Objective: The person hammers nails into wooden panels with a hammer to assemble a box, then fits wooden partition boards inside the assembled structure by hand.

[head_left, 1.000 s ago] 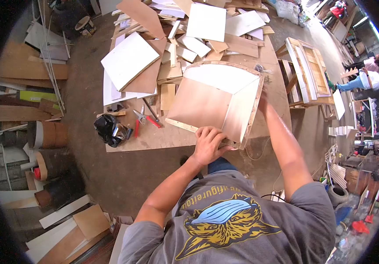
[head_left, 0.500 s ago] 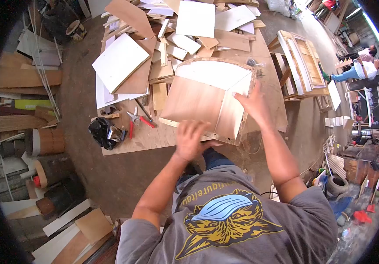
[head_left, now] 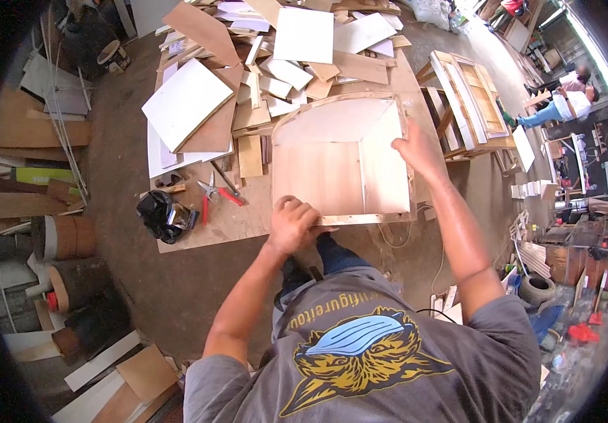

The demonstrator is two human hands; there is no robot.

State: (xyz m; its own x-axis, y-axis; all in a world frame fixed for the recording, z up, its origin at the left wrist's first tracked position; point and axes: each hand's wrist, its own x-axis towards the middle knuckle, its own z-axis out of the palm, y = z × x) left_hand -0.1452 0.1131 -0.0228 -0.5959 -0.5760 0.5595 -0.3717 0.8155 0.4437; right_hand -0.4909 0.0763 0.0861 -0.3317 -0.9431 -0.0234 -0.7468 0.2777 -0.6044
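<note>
The open wooden box (head_left: 318, 173) sits at the table's (head_left: 191, 236) near edge, right of the pliers (head_left: 212, 192); its front edge, slanted a second ago, now runs nearly level. The left hand (head_left: 293, 224) has slid to the near left corner, fingers curled over the rim. The right hand (head_left: 419, 151) seems to grasp the right wall, fingertips partly hidden.

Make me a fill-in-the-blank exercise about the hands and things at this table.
The ____ of the right hand extends over the right wall of the wooden box.
The left hand is at the wooden box's near ____ corner.
The scissor-like tool has ____ handles.
The plastic bag left of that tool is ____.

Missing words: thumb; left; red; black.
</note>
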